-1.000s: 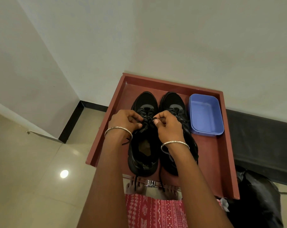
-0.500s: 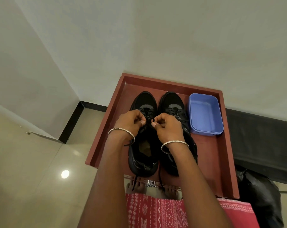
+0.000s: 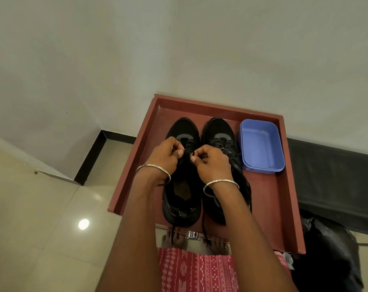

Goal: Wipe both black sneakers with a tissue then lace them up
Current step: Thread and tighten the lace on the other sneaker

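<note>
On the red-brown desk point(image 3: 269, 199), the left sneaker point(image 3: 184, 127) and the right sneaker point(image 3: 220, 131) are set side by side, toes toward the wall. The left hand point(image 3: 166, 154) and the right hand point(image 3: 212, 163) are held over the tongue of the left sneaker. Their fingers point(image 3: 179, 153) are curled, and the black lace point(image 3: 187, 153) is pinched between thumb and forefinger of each. Loose lace ends point(image 3: 204, 230) are hung over the near desk edge. A blue plastic tub point(image 3: 261, 144) is placed just beside the right sneaker, on its right.
</note>
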Demonstrator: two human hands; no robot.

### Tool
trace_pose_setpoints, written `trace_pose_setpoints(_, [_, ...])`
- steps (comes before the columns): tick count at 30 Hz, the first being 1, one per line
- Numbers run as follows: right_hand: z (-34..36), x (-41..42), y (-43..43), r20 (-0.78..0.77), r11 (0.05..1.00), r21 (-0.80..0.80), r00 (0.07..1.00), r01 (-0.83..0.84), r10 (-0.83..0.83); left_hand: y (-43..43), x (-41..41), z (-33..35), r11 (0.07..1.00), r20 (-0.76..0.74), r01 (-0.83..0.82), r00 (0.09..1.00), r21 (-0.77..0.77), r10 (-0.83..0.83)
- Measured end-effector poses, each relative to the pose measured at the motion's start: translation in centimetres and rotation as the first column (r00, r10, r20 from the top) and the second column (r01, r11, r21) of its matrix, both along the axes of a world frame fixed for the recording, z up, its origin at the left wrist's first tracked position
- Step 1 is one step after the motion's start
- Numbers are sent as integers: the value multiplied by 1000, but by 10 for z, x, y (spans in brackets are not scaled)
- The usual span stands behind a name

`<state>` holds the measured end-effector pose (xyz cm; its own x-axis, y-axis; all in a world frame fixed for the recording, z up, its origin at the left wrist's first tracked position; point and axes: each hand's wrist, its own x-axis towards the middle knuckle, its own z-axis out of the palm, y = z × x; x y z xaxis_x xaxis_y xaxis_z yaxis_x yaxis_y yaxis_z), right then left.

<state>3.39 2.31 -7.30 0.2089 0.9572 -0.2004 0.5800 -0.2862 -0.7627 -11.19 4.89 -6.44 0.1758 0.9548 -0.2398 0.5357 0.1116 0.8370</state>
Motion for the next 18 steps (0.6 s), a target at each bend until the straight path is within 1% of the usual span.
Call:
trace_pose_setpoints(6, [1, -1, -3, 9, 999, 47, 1000, -5, 5, 3, -2, -4, 998, 16, -27, 999, -61, 28])
trace_pose_setpoints(14, [2, -8, -4, 84, 997, 71, 996, -3, -3, 2, -4, -1, 997, 54, -69, 996, -41, 71])
trace_pose_setpoints(17, [0, -7, -4, 82, 997, 80, 997, 9, -16, 4, -7, -4, 994, 29, -105, 994, -25, 106])
trace_pose_setpoints(18, [-1, -6, -4, 65, 996, 87, 998, 7, -13, 4, -11, -5, 992, 15, -117, 993, -44, 117])
